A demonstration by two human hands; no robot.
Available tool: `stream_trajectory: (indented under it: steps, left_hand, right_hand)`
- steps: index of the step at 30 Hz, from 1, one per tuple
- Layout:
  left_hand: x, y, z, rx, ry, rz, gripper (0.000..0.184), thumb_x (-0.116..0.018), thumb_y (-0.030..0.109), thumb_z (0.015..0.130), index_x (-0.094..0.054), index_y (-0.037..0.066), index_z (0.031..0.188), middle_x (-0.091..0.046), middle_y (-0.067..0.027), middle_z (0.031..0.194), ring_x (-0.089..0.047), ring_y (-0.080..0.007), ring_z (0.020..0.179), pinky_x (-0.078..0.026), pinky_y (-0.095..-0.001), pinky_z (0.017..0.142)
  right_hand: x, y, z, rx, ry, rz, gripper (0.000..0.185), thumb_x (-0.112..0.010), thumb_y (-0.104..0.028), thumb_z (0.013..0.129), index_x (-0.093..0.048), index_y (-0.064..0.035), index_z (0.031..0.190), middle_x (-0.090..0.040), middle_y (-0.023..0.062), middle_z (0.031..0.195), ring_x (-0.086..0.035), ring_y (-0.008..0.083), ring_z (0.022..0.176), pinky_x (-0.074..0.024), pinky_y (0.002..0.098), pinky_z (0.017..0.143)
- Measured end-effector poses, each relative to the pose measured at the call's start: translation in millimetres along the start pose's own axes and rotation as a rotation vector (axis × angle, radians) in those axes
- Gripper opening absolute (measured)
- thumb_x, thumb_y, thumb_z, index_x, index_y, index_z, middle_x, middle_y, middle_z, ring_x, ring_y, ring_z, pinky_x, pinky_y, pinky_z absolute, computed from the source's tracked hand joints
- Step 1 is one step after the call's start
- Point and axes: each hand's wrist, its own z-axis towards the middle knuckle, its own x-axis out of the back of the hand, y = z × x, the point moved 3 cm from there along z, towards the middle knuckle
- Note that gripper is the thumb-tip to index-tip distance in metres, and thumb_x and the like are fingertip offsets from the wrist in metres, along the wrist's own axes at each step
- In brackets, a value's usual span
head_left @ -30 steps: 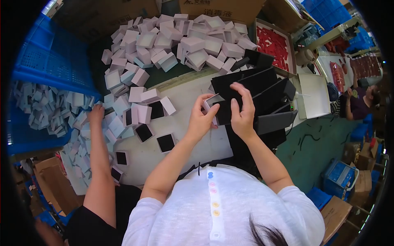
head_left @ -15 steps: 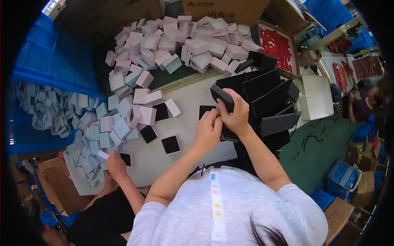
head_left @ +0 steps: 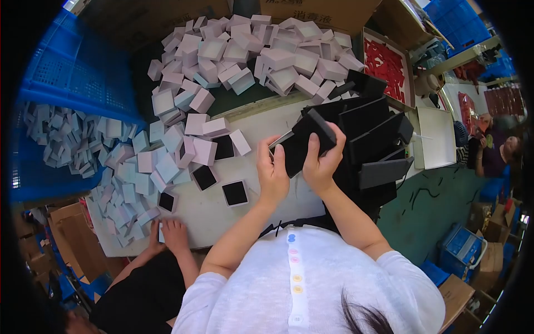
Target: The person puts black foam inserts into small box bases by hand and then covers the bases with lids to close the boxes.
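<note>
My left hand (head_left: 272, 173) is closed around a small pale box (head_left: 282, 138), of which little more than a light edge shows. In my right hand (head_left: 324, 157) is a black foam piece (head_left: 321, 123), its thick end pointing up. Black foam also spans the gap between my hands, against the box; where one piece ends and another starts I cannot make out. To the left lie several small boxes with black inserts, among them a box (head_left: 235, 193) near my left wrist. A stack of black foam sheets (head_left: 364, 122) stands just right of my right hand.
Pale boxes are heaped at the back (head_left: 239, 50) and left (head_left: 128, 189), beside a blue crate (head_left: 78, 72). A tray of red pieces (head_left: 384, 64) and a white tray (head_left: 435, 136) sit at right. A co-worker's hands (head_left: 176, 236) are at the table's front left.
My hands have moved slightly apart, and the black foam between them has turned, showing a broad face. The co-worker's hands have drawn together at the table edge. The view has shifted slightly.
</note>
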Motion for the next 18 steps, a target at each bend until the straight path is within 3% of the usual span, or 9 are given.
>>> stream_trajectory:
  steps: [2,4,7,8,10,12,14,16,18]
  left_hand:
    - [-1,6,-3,0.166,-0.082,-0.101,0.040,-0.059,0.012,0.091,-0.045,0.001,0.127,-0.056,-0.0083,0.099,-0.052,-0.0138,0.084,-0.043,-0.0261,0.075]
    - [2,-3,-1,0.188,-0.119,-0.140,0.045,-0.060,0.008,0.088,-0.042,0.004,0.130,-0.055,-0.0083,0.100,-0.053,-0.0139,0.085,-0.045,-0.0267,0.075]
    - [22,-4,16,0.322,-0.282,-0.172,0.064,-0.060,-0.002,0.078,-0.038,0.012,0.137,-0.054,-0.0098,0.101,-0.058,-0.0158,0.086,-0.051,-0.0307,0.070]
    - [42,-6,31,0.384,-0.559,0.286,0.067,-0.068,0.008,0.076,-0.041,0.011,0.137,-0.058,-0.0135,0.104,-0.061,-0.0215,0.085,-0.053,-0.0345,0.073]
    - [64,-14,55,-0.043,-0.669,0.749,0.066,-0.075,0.024,0.073,-0.050,0.010,0.134,-0.062,-0.0164,0.106,-0.064,-0.0282,0.088,-0.053,-0.0387,0.076]
    - [58,-23,107,-0.107,-0.407,0.677,0.067,-0.078,0.040,0.070,-0.058,0.006,0.125,-0.065,-0.0179,0.109,-0.065,-0.0339,0.095,-0.052,-0.0436,0.081]
    - [26,-36,167,0.196,-0.137,0.568,0.055,-0.074,0.042,0.074,-0.064,0.001,0.111,-0.065,-0.0189,0.108,-0.065,-0.0355,0.098,-0.052,-0.0459,0.082]
    - [-18,-46,198,0.206,-0.076,0.928,0.043,-0.066,0.038,0.081,-0.066,-0.002,0.097,-0.067,-0.0182,0.102,-0.066,-0.0366,0.096,-0.052,-0.0440,0.081]
    - [-34,-89,215,0.174,-0.085,0.973,0.037,-0.063,0.034,0.083,-0.066,-0.002,0.092,-0.067,-0.0185,0.098,-0.066,-0.0375,0.092,-0.053,-0.0445,0.079]
  right_hand:
    - [-4,8,6,-0.088,-0.001,0.058,0.032,-0.059,-0.013,0.095,-0.047,0.0014,0.121,-0.061,0.0137,0.102,-0.061,0.0185,0.088,-0.0497,0.0305,0.078]
    - [-6,10,9,-0.180,0.002,0.116,0.031,-0.059,-0.013,0.095,-0.047,0.0010,0.120,-0.061,0.0124,0.103,-0.060,0.0172,0.090,-0.0489,0.0296,0.080]
    - [-3,23,17,-0.520,0.053,0.399,0.030,-0.058,-0.010,0.096,-0.047,-0.0014,0.122,-0.058,0.0052,0.106,-0.054,0.0112,0.096,-0.0434,0.0243,0.087]
    - [3,26,23,-0.598,0.101,0.485,0.034,-0.059,-0.009,0.094,-0.047,-0.0037,0.125,-0.057,0.0040,0.103,-0.053,0.0093,0.092,-0.0438,0.0237,0.084]
    - [21,30,36,-0.514,0.033,0.375,0.038,-0.060,-0.007,0.093,-0.045,-0.0058,0.128,-0.057,0.0020,0.097,-0.053,0.0065,0.084,-0.0444,0.0206,0.074]
    - [30,38,39,-0.621,-0.049,0.377,0.039,-0.061,-0.006,0.092,-0.045,-0.0088,0.127,-0.057,0.0005,0.090,-0.053,0.0040,0.069,-0.0447,0.0176,0.058]
    - [27,36,39,-0.675,-0.055,0.422,0.035,-0.061,-0.005,0.092,-0.046,-0.0086,0.124,-0.058,0.0022,0.091,-0.056,0.0048,0.072,-0.0467,0.0188,0.060]
    - [17,38,36,-0.647,-0.027,0.388,0.031,-0.062,-0.007,0.092,-0.049,-0.0075,0.120,-0.058,0.0016,0.090,-0.053,0.0034,0.067,-0.0430,0.0179,0.056]
    - [21,48,32,-0.572,-0.100,0.252,0.028,-0.064,-0.009,0.091,-0.053,-0.0071,0.116,-0.055,-0.0009,0.089,-0.045,0.0012,0.061,-0.0350,0.0184,0.051]
